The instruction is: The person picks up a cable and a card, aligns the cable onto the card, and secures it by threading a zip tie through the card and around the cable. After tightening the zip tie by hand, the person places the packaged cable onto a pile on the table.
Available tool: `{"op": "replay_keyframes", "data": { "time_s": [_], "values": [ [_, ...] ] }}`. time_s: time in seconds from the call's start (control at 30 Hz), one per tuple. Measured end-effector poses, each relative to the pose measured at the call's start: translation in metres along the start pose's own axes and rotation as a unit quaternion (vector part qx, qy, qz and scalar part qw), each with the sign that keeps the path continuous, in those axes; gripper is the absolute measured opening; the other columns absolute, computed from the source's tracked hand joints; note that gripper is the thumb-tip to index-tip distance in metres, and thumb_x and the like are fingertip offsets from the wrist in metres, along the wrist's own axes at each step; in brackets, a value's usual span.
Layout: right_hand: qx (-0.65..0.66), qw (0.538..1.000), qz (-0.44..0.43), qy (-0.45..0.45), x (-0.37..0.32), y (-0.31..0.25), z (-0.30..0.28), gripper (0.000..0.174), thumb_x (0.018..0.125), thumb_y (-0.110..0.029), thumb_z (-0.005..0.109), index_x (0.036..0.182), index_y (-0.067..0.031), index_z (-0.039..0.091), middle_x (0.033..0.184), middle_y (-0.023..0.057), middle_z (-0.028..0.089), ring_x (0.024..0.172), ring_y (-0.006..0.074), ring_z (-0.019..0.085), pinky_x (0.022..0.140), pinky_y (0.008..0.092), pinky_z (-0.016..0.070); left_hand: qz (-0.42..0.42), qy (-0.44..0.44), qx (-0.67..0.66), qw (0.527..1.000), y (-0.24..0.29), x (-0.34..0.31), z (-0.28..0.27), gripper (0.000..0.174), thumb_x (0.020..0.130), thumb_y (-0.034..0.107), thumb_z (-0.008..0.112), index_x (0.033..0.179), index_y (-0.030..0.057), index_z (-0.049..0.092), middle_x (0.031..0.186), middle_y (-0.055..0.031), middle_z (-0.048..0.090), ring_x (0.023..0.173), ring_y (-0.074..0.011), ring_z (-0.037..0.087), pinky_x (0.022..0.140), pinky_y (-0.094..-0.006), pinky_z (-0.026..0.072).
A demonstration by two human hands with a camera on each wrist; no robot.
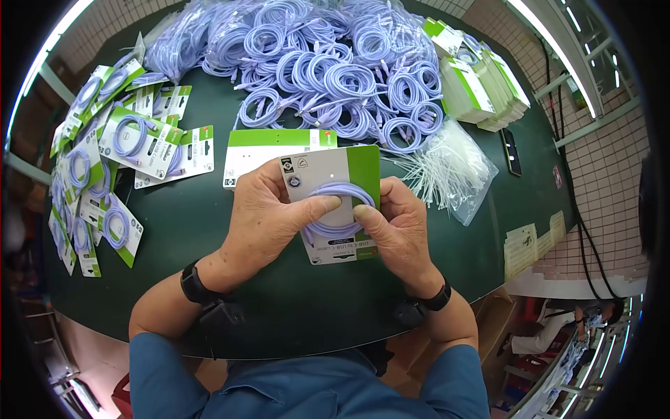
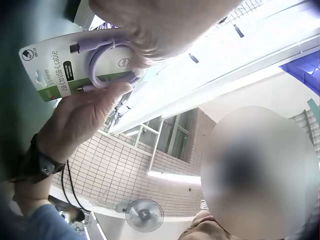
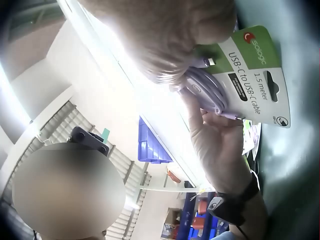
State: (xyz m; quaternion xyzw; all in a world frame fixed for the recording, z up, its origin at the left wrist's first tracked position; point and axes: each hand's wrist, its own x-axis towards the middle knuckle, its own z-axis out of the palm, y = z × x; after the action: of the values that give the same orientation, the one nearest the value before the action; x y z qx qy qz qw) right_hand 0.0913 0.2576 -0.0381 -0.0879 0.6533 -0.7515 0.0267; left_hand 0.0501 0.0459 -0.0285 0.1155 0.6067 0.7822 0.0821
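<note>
Both hands hold a green and white retail card [image 1: 362, 167] with a coiled lilac USB-C cable [image 1: 325, 229] on its front. My left hand [image 1: 262, 223] grips the card's left edge, thumb pressing on the coil. From the other side my right hand [image 1: 403, 234] grips it, thumb also on the coil and fingers behind the card. The print is upside down in the head view. In the right wrist view the card [image 3: 275, 107] shows its hanging slot, and a cable plug [image 3: 212, 62] lies against it. A stack of cards [image 1: 244, 150] lies just beyond the hands.
Many coiled lilac cables [image 1: 307, 77] are heaped at the back of the green table [image 1: 279, 311]. Carded cables [image 1: 129, 140] pile up on the left. At the right are white cable ties [image 1: 447, 164] in a bag, card stacks [image 1: 467, 91] and a phone [image 1: 511, 152].
</note>
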Motion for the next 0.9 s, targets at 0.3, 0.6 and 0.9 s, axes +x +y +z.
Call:
{"op": "replay_keyframes", "data": {
  "time_s": [0.3,0.6,0.9],
  "values": [
    [-0.005,1.000,0.003,-0.002,0.004,0.009,-0.005,0.024,0.100,-0.012,0.076,0.115,-0.0007,0.061,0.105,0.0049,0.071,0.093,0.0076,0.066,0.084,0.0254,0.0553,-0.123,-0.043,0.018,0.991,0.008,0.000,-0.008,0.033,0.092,0.009,0.080,0.120,-0.0038,0.067,0.100,-0.0096,0.076,0.083,-0.0122,0.072,0.061,-0.0231,0.0576],
    [-0.027,0.994,0.068,-0.075,0.013,-0.006,-0.029,0.027,0.098,-0.008,0.076,0.120,0.0010,0.063,0.103,0.0041,0.072,0.088,0.0084,0.067,0.077,0.0253,0.0559,-0.120,-0.061,0.002,0.991,0.010,-0.001,-0.003,0.036,0.095,0.010,0.078,0.122,-0.0038,0.059,0.106,-0.0140,0.074,0.078,-0.0148,0.072,0.050,-0.0234,0.0574],
    [-0.556,0.827,-0.040,0.068,0.032,0.010,-0.131,0.010,0.085,-0.006,0.081,0.093,-0.0016,0.076,0.084,0.0097,0.069,0.077,0.0205,0.068,0.071,0.0330,0.0553,-0.047,-0.066,0.013,0.997,0.006,-0.005,-0.013,0.033,0.094,0.002,0.077,0.121,-0.0033,0.059,0.107,-0.0144,0.074,0.083,-0.0157,0.073,0.062,-0.0246,0.0610]
  ]
}}
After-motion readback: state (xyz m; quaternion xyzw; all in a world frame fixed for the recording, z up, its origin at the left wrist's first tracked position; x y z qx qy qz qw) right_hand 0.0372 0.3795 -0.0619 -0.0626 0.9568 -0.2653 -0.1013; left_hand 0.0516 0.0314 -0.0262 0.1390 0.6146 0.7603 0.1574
